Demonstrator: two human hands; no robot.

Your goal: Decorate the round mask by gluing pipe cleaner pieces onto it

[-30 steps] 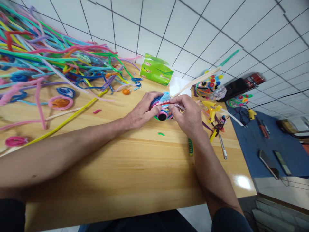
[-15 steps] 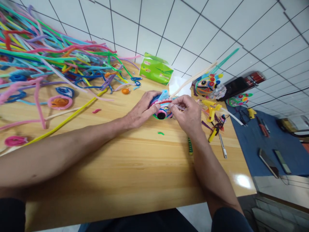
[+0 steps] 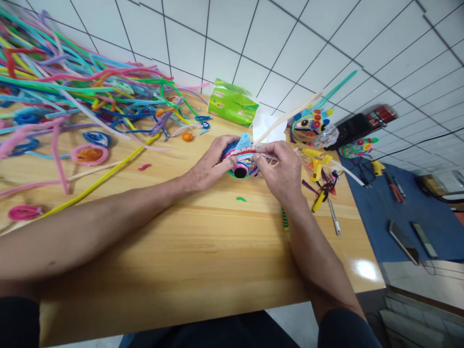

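A colourful pipe-cleaner figure (image 3: 240, 170) with a black round eye and a light blue pointed top is between my hands over the wooden table (image 3: 188, 270). My left hand (image 3: 213, 166) wraps round its left side, thumb on the front. On its right side, my right hand (image 3: 278, 166) pinches at the front near a red and white strip. What exactly the right fingertips hold is too small to tell. A long cream pipe cleaner (image 3: 290, 117) rises behind the right fingers.
Many loose pipe cleaners (image 3: 90, 92) heap at the left. Behind stands a green tissue pack (image 3: 233, 104). At the right are a yellow glue gun (image 3: 317, 162), a pen (image 3: 334, 217), a decorated figure (image 3: 308, 124) and a blue surface (image 3: 380, 212) with phones.
The whole view has shifted very slightly. Both hands stay on the figure in nearly the same pose.
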